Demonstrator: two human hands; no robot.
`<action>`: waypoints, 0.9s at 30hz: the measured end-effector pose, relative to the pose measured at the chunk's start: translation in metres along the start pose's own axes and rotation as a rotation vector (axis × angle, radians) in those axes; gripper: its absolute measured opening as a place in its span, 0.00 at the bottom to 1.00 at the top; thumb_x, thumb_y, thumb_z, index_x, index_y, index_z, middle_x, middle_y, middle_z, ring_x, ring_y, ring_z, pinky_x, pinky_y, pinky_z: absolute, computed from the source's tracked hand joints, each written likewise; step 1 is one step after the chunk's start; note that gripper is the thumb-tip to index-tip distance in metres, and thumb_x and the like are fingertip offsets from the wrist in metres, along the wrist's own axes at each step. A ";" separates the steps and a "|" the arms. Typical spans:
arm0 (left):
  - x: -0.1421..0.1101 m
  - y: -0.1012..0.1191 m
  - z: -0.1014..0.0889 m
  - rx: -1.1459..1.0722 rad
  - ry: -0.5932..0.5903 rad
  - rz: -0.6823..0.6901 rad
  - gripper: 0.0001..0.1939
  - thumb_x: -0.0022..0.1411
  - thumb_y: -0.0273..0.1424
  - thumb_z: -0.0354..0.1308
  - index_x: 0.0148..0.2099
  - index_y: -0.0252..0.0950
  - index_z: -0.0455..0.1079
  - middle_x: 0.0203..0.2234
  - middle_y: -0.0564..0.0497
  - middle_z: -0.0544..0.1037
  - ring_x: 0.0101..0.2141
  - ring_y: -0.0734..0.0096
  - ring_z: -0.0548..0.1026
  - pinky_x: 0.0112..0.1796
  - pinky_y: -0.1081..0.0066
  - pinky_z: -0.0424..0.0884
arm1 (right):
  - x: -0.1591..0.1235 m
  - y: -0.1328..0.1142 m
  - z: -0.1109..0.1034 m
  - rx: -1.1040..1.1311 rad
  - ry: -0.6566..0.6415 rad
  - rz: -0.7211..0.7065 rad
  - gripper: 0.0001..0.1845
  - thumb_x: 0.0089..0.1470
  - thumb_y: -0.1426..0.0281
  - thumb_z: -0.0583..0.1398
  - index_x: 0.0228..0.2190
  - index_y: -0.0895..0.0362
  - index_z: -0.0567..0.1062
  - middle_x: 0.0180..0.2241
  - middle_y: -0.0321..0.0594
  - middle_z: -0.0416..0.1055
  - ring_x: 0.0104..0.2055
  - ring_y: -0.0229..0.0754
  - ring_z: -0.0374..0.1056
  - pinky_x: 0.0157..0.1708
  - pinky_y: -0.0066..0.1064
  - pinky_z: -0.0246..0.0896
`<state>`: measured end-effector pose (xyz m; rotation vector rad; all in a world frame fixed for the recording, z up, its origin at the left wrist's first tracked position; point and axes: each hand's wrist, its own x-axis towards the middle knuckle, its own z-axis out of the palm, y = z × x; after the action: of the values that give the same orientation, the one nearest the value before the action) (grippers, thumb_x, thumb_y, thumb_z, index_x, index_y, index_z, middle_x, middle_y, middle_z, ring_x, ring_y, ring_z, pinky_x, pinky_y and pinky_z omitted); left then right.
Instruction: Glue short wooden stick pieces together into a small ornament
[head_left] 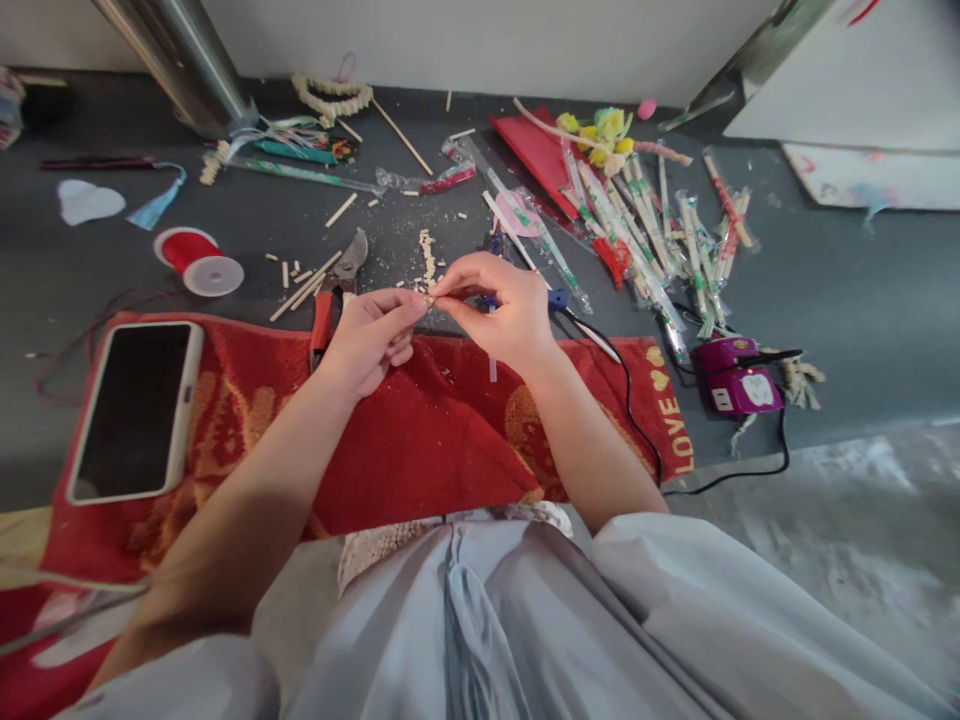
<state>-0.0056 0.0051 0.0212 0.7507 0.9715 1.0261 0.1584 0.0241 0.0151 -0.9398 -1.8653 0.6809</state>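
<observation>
My left hand (pixel 370 335) and my right hand (pixel 501 310) meet over the far edge of a red towel (pixel 420 430). Both pinch a small cut piece of wooden stick (pixel 430 297) between thumb and fingertips. Under my right hand lies a blue glue gun (pixel 556 299) with a black cord (pixel 637 420). Red-handled cutters (pixel 336 290) lie just left of my left hand. A short row of cut stick pieces (pixel 427 255) sits on the grey surface beyond my fingers.
A phone (pixel 135 408) lies face up on the towel at left. A red ribbon spool (pixel 199 260), loose wooden sticks (pixel 304 285), wrapped chopsticks (pixel 652 235), a purple plug adapter (pixel 735 375) and a metal pole (pixel 184 60) are spread over the grey floor.
</observation>
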 end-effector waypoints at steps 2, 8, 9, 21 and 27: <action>0.000 0.000 0.000 0.006 0.000 0.000 0.05 0.51 0.26 0.64 0.27 0.34 0.71 0.10 0.61 0.57 0.12 0.87 0.51 0.14 0.83 0.50 | -0.001 -0.001 -0.001 -0.032 -0.006 0.001 0.02 0.55 0.72 0.59 0.33 0.56 0.74 0.34 0.35 0.77 0.37 0.35 0.75 0.40 0.31 0.73; 0.000 0.001 0.000 0.015 0.007 -0.011 0.05 0.53 0.26 0.63 0.27 0.34 0.70 0.10 0.62 0.56 0.12 0.87 0.51 0.14 0.83 0.49 | -0.001 0.002 -0.003 -0.052 -0.007 -0.004 0.05 0.56 0.70 0.60 0.35 0.55 0.75 0.36 0.36 0.78 0.38 0.35 0.75 0.42 0.32 0.72; 0.000 0.001 0.001 0.015 0.010 -0.011 0.05 0.53 0.26 0.63 0.27 0.34 0.70 0.10 0.62 0.56 0.12 0.87 0.51 0.14 0.82 0.49 | -0.001 0.003 -0.004 -0.065 -0.005 -0.004 0.05 0.56 0.69 0.60 0.35 0.55 0.76 0.36 0.36 0.78 0.38 0.36 0.75 0.42 0.32 0.72; -0.001 0.001 -0.001 0.004 -0.014 -0.050 0.05 0.52 0.25 0.62 0.25 0.34 0.71 0.09 0.62 0.55 0.11 0.87 0.50 0.13 0.83 0.48 | 0.003 0.007 -0.008 -0.137 -0.086 -0.081 0.08 0.58 0.66 0.59 0.30 0.55 0.76 0.33 0.37 0.74 0.37 0.36 0.69 0.40 0.32 0.66; 0.000 0.001 -0.002 0.007 -0.033 -0.073 0.06 0.51 0.26 0.65 0.26 0.33 0.71 0.09 0.62 0.55 0.12 0.88 0.51 0.12 0.84 0.48 | 0.003 0.011 -0.007 -0.089 -0.059 -0.143 0.07 0.58 0.69 0.60 0.29 0.56 0.75 0.32 0.36 0.75 0.36 0.35 0.70 0.39 0.31 0.66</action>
<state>-0.0081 0.0055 0.0216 0.7301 0.9679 0.9447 0.1671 0.0332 0.0116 -0.8405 -2.0079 0.5481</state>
